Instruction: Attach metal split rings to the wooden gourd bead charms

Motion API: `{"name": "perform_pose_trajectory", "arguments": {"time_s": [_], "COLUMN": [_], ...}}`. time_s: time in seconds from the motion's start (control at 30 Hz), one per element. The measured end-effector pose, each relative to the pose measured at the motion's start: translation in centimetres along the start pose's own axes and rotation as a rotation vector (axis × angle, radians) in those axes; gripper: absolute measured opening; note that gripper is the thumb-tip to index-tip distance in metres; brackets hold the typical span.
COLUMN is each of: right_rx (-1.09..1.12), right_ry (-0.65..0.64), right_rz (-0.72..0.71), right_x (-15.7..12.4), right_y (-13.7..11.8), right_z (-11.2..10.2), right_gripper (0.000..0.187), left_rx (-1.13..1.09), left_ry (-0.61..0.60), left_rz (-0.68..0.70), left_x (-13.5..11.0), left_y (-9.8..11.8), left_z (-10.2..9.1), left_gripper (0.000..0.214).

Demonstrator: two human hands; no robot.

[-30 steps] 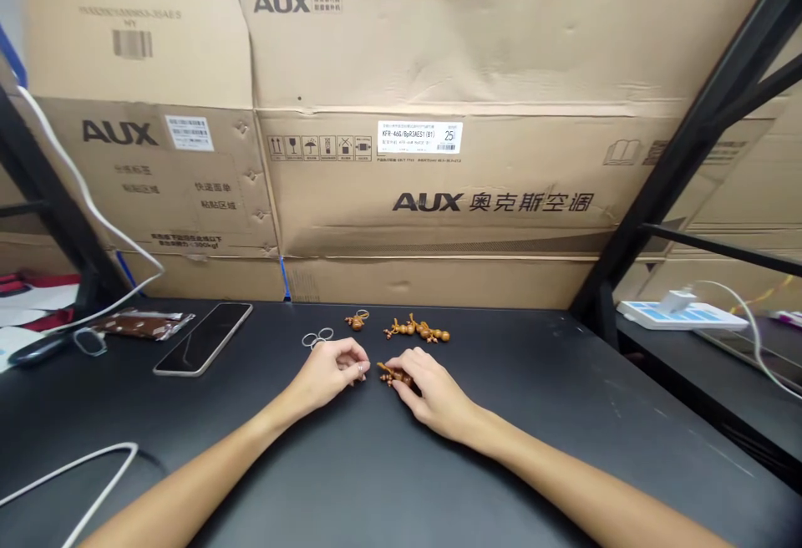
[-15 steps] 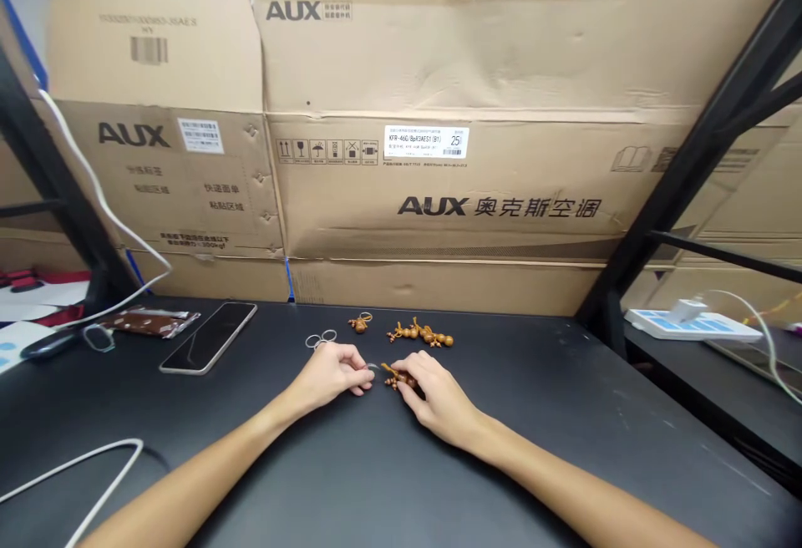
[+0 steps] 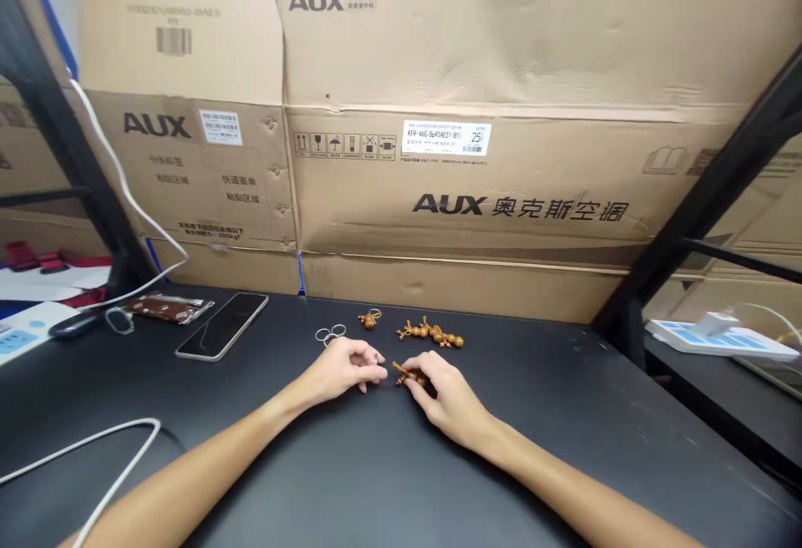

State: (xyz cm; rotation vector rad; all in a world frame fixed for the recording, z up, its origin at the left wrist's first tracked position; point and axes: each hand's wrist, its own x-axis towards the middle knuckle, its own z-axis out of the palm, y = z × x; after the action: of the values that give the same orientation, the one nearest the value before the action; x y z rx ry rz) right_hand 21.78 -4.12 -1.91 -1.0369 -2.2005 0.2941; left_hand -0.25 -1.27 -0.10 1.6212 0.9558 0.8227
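Note:
My left hand (image 3: 347, 366) is closed, with a thin metal key ring (image 3: 375, 359) between its fingers. Just to the right, my right hand (image 3: 446, 389) pinches a brown wooden gourd pendant (image 3: 416, 378) at table level; its yellow cord loop (image 3: 397, 366) points toward the left hand. The ring and the cord are apart. Beyond the hands lie several similar gourd pendants (image 3: 437, 334) in a cluster. Another gourd pendant (image 3: 368, 322) has a ring on its cord. Loose metal rings (image 3: 330, 333) lie behind my left hand, overlapping one another.
A phone (image 3: 222, 327) and a brown packet (image 3: 168, 307) lie at the left of the black table (image 3: 326, 464). White cable (image 3: 125, 424) crosses the front left. Large cardboard boxes (image 3: 451, 239) wall off the back. A power strip (image 3: 720, 339) sits beyond the black frame at right.
The view has shifted slightly, so most things appear a little farther right. In my left hand the ring has turned from lying nearly flat to standing more upright. My right hand keeps its pinch on the pendant.

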Motion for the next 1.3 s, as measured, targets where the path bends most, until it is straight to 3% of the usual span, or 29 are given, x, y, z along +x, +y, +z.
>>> {"name": "perform_pose_trajectory", "arguments": {"time_s": [0.3,0.7,0.87,1.0,1.3], "right_rx": [0.123,0.153,0.225,0.299,0.583], "right_ry": [-0.002,0.036,0.044,0.067,-0.057], "right_rz": [0.074,0.057,0.073,0.064,0.224], "right_x": [0.3,0.5,0.6,0.6,0.7], "right_y": [-0.4,-0.7,-0.8,-0.8,-1.0], "right_z": [-0.3,-0.8,-0.9,-1.0,-0.8], "right_gripper": [0.012,0.012,0.010,0.009,0.018], "left_rx": [0.029,0.141,0.219,0.299,0.345], "left_ry": [-0.025,0.017,0.024,0.042,0.023], "left_rz": [-0.015,-0.084,-0.032,0.112,0.215], "left_x": [-0.2,-0.4,-0.5,-0.7,-1.1], "left_y": [0.4,0.6,0.7,1.0,1.5], "left_z": [-0.1,-0.1,0.2,0.6,1.6], "left_gripper": [0.023,0.028,0.023,0.016,0.012]}}
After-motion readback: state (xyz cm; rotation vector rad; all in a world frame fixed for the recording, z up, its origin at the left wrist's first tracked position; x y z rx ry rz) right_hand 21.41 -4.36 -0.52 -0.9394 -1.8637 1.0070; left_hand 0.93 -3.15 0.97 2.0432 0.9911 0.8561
